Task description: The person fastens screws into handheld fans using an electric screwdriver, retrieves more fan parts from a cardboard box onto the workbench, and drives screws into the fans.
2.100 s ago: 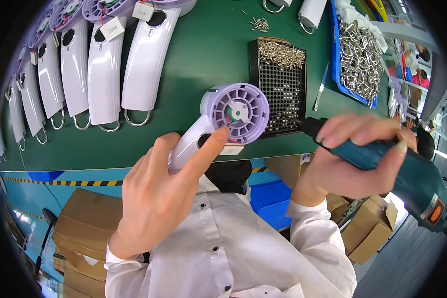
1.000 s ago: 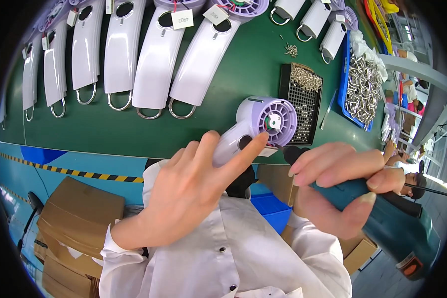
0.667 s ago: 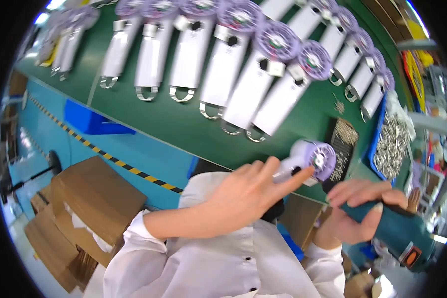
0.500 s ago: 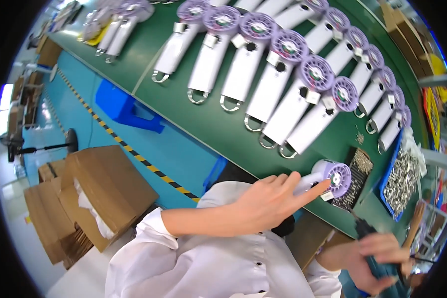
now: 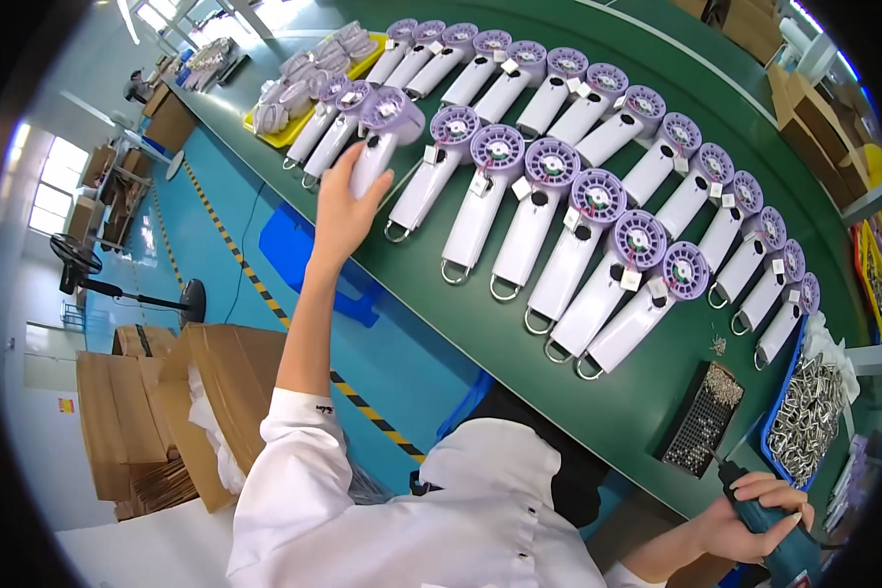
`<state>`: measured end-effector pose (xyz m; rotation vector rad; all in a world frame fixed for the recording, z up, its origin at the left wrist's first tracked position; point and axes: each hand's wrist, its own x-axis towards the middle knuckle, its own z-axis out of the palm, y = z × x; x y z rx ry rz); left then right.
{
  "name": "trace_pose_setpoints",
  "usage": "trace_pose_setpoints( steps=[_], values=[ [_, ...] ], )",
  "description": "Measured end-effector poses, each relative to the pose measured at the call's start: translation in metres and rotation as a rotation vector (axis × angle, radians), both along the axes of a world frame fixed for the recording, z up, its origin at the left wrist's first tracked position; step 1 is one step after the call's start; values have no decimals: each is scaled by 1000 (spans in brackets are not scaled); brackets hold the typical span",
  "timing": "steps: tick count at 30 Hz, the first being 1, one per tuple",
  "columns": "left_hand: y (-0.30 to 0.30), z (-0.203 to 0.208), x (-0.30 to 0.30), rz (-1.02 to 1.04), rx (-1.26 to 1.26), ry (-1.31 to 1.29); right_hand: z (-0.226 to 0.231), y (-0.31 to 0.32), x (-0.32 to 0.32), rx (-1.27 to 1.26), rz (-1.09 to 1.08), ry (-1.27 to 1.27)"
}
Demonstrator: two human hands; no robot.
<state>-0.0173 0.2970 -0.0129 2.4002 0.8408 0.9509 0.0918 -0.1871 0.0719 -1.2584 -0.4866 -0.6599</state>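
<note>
At the left end of the table, my left hand (image 5: pixel 351 208) grips the white handle of a handheld fan (image 5: pixel 374 162) with a purple round head. Thumb and fingers lie on either side of the handle. Two similar fans (image 5: pixel 335 132) lie just left of it. Near the right front edge, my right hand (image 5: pixel 755 519) is wrapped round a dark green electric screwdriver (image 5: pixel 788 557). Its bit points at a black screw tray (image 5: pixel 684 431) holding small screws. Across the table a near row of fans (image 5: pixel 519 230) shows open purple heads, small white tags and metal loops.
A second row of fans (image 5: pixel 637 176) lies behind. A blue tray (image 5: pixel 769 453) of metal loops stands at right; a yellow tray (image 5: pixel 265 135) with wrapped purple parts is at far left. Cardboard boxes (image 5: pixel 235 392) and a blue stool (image 5: pixel 299 250) stand beside the table.
My left hand has carried the fan from beside the screw tray to the far left of the table. My right hand keeps the screwdriver, its tip now by the tray. The view has shifted left.
</note>
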Motion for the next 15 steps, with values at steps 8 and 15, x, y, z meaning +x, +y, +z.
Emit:
trace_pose_setpoints(
  steps=[8, 15],
  values=[
    [21, -13, 19, -110, 48, 95, -6, 11, 4, -60, -52, 57],
    [59, -14, 21, -151, -35, -81, -10, -3, 6, -56, -53, 104]
  ],
)
